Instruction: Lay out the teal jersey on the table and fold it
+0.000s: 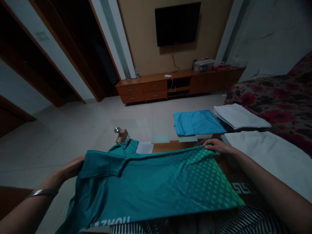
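A teal polo shirt [151,185] with a green dotted pattern lies spread across the table in front of me, collar to the left. My left hand [71,167] grips its left edge near the shoulder; a metal bangle is on that wrist. My right hand [216,145] holds the far right edge of the shirt, fingers closed on the fabric. Both hands hold the shirt stretched between them.
A folded blue garment [197,122] and a folded white one [240,116] lie further back on the glass table [161,138]. A white cloth [273,156] covers the right side. A floral sofa [275,94] stands at right, a wooden TV cabinet [156,86] at the far wall.
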The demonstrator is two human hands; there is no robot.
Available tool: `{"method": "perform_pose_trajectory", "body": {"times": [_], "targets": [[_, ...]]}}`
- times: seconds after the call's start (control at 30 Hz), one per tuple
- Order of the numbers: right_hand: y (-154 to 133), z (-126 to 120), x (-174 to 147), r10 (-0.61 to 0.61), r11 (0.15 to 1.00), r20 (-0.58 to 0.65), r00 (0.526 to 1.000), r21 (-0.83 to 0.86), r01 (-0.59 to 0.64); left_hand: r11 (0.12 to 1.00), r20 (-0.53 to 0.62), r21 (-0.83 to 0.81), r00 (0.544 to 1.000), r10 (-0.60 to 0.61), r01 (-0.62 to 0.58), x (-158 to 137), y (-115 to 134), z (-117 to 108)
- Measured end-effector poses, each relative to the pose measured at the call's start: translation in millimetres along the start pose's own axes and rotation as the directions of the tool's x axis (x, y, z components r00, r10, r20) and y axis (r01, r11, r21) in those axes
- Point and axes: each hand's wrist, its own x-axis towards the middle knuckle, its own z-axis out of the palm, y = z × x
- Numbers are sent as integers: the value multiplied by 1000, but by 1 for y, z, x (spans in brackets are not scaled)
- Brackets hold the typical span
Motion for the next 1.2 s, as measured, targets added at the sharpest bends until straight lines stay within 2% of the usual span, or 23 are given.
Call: {"method": "perform_pose_trajectory", "body": {"times": [0.07,0.13,0.3,0.43,0.53,0.63,0.7,0.77,0.83,0.87,0.9,0.97,1.03,1.07,1.2], "targets": [[13,4,9,27,999,-15,1000,-22,-27,989,49,-140,998,-48,54,15,4,5],[24,7,15,50,997,-30,998,-53,-52,983,81,-174,996,-40,53,25,10,11],[53,15,21,89,994,-64,994,-64,-93,994,183,-107,983,23,-3,35,25,25],[73,18,22,94,994,-125,988,-46,-100,998,235,-69,972,24,-8,42,26,27],[81,19,21,68,994,-153,986,-70,-80,999,221,-43,975,34,-25,52,25,29],[79,21,20,60,990,-190,980,-111,-82,1000,199,27,980,-11,6,70,26,33],[75,23,18,86,983,-211,974,-140,-117,984,67,178,997,-35,22,83,29,37],[69,24,16,122,969,-239,963,-180,-168,925,-172,378,985,18,49,92,31,40],[64,25,15,144,949,-285,948,-232,-214,846,-371,525,919,131,92,92,33,45],[62,26,14,147,939,-312,938,-255,-232,808,-403,582,895,190,90,88,33,50],[60,26,14,145,931,-338,930,-271,-244,764,-384,642,889,248,64,82,32,56],[58,28,13,137,926,-382,914,-279,-255,632,-239,774,909,341,-33,66,27,76],[56,31,13,129,929,-431,893,-263,-261,512,-53,847,933,355,-146,48,19,103],[54,33,12,125,931,-457,880,-253,-264,477,5,861,940,340,-177,39,15,117],[45,38,10,108,925,-544,832,-251,-284,315,45,937,945,323,-152,18,1,163]]}}
